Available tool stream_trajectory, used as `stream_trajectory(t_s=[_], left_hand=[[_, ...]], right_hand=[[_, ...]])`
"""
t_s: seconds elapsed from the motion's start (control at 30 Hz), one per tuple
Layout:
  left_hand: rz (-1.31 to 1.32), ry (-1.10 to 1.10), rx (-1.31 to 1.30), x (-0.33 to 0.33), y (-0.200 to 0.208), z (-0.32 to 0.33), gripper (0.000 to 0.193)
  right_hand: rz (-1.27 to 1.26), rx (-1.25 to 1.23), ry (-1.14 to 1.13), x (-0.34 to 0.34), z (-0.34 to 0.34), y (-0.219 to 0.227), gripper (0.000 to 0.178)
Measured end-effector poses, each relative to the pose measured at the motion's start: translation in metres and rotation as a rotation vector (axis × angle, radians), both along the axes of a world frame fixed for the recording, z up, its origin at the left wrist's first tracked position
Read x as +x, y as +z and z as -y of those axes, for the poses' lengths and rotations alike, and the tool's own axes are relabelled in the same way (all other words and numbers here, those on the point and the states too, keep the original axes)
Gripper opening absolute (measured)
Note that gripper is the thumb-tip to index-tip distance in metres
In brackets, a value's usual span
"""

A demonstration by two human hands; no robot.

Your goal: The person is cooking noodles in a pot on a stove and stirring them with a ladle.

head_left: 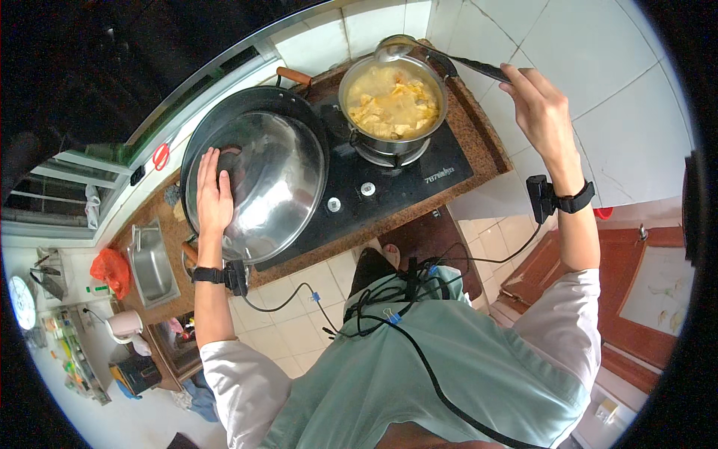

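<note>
My right hand [542,108] is closed round the black handle of a ladle [471,67], raised at the right. The ladle's round metal bowl is at the far rim of a steel pot [393,146]. Cloudy yellowish broth with yellow, sheet-like pieces [393,105] fills the pot, which sits on a burner. On the left, my left hand [215,193] lies with fingers stretched out along the left part of a shiny domed lid [273,191]. The lid covers most of a large black wok [198,142] with wooden handles. What lies under the lid is hidden.
Two knobs [367,189] show on the black glass hob [314,224], set in a brown stone counter. A steel sink [153,266], a red plastic bag [111,271] and a pinkish kettle [123,326] are at the left. Cables [407,295] hang across my apron. White tiled walls stand behind and right.
</note>
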State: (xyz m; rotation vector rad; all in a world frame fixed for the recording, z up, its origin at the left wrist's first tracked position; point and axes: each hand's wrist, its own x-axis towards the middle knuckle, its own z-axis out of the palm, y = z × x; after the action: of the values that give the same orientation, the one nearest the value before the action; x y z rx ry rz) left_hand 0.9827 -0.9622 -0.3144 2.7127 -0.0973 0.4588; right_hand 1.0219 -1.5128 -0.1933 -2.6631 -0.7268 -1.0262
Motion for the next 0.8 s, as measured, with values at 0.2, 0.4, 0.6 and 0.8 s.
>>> stream_trajectory(t_s=[0.2,0.4,0.6,0.8], left_hand=[[0.01,-0.002,-0.002,-0.0001,0.0007,-0.0006,0.045],[0.009,-0.006,0.005,0.001,-0.0018,-0.0027,0.046],[-0.007,-0.01,0.031,0.0034,-0.0037,-0.0041,0.047],[-0.017,0.007,0.003,0.0014,-0.0024,-0.0029,0.047]], right_hand=[[-0.001,-0.01,-0.016,0.0,0.0006,-0.0006,0.025],[-0.005,-0.007,-0.022,-0.0007,0.0012,-0.0032,0.025],[-0.005,-0.001,-0.032,-0.0015,0.0041,-0.0033,0.025],[0.01,-0.021,-0.031,-0.0031,0.007,0.0008,0.025]])
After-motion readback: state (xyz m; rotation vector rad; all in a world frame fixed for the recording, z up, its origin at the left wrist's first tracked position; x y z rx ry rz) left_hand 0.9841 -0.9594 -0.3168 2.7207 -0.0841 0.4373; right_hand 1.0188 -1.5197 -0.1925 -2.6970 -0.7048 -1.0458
